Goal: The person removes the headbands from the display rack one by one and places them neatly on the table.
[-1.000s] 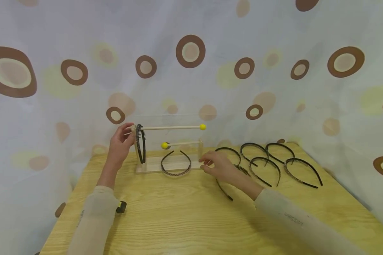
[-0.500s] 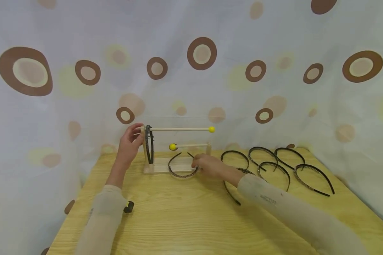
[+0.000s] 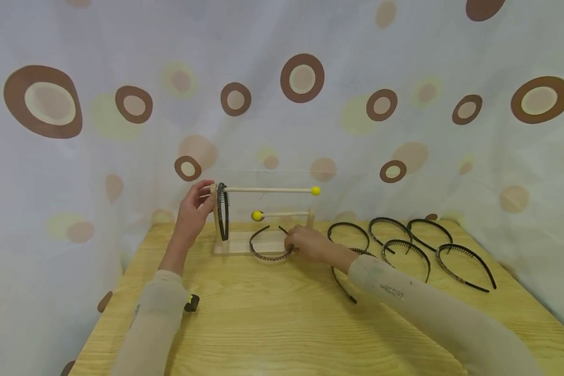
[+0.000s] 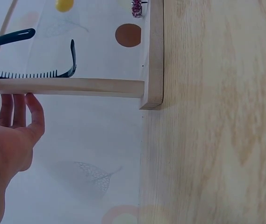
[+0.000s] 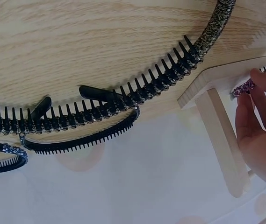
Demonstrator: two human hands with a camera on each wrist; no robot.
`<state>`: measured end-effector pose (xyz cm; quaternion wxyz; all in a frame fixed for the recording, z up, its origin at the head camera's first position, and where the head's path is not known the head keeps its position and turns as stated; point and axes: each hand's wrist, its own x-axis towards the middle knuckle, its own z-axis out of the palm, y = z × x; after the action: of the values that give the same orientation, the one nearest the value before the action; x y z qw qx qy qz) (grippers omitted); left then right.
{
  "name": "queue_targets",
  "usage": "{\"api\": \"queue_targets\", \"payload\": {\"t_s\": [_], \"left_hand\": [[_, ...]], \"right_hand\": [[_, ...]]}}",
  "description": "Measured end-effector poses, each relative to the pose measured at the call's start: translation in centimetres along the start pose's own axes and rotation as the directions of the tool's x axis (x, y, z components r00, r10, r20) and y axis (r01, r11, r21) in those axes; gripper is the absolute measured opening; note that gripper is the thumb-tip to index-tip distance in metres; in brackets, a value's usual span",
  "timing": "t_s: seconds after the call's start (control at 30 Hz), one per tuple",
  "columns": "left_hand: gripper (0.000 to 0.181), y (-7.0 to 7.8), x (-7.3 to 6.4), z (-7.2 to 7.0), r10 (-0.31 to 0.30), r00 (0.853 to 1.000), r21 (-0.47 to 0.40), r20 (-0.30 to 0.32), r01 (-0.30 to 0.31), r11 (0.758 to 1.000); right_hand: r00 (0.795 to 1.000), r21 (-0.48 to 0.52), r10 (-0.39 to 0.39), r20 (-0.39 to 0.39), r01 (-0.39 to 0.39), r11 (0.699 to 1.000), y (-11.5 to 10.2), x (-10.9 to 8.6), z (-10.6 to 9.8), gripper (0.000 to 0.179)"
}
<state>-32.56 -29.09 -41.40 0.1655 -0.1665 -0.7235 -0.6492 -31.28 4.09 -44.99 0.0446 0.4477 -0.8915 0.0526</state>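
Observation:
A wooden headband stand with two posts and two yellow-tipped rods rests on the table. My left hand grips the top of its left post, thumb and fingers on opposite sides. From the upper rod hangs a toothed black headband, close to that post. Another headband, dark with purple glitter, lies across the front of the base. My right hand pinches its right side between thumb and fingers, as the right wrist view shows; part of the band is hidden there.
Several dark headbands, among them a toothed one and one at the far right, lie on the wooden table to the right. A small black-and-yellow object sits by the left sleeve. A patterned curtain hangs behind.
My right hand has moved left from beside the stand's base onto the glittery headband and now pinches it. The left hand keeps hold of the post. The head view has shifted slightly.

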Motion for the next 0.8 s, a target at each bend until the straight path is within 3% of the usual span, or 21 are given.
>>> {"api": "queue_targets", "payload": {"t_s": [0.2, 0.43, 0.67, 0.8], "left_hand": [[0.045, 0.6, -0.3, 0.1, -0.005, 1.0, -0.005, 0.01, 0.005, 1.0], [0.043, 3.0, -1.0, 0.6, -0.001, 1.0, -0.004, 0.023, 0.001, 1.0], [0.044, 3.0, -0.8, 0.5, -0.009, 1.0, -0.022, 0.019, 0.01, 1.0], [0.044, 1.9, -0.6, 0.3, -0.013, 1.0, -0.029, 0.015, 0.013, 0.999]], "right_hand": [[0.998, -0.024, -0.045, -0.031, 0.045, 0.999, 0.6, -0.1, 0.4, 0.019], [0.988, -0.01, -0.115, -0.106, 0.115, 0.993, 1.0, -0.5, 0.4, 0.015], [0.941, -0.019, -0.194, -0.276, 0.197, 0.98, 1.1, -1.0, 0.0, 0.019], [0.926, -0.003, -0.17, -0.336, 0.179, 0.984, 0.7, -1.5, -0.7, 0.021]]}}
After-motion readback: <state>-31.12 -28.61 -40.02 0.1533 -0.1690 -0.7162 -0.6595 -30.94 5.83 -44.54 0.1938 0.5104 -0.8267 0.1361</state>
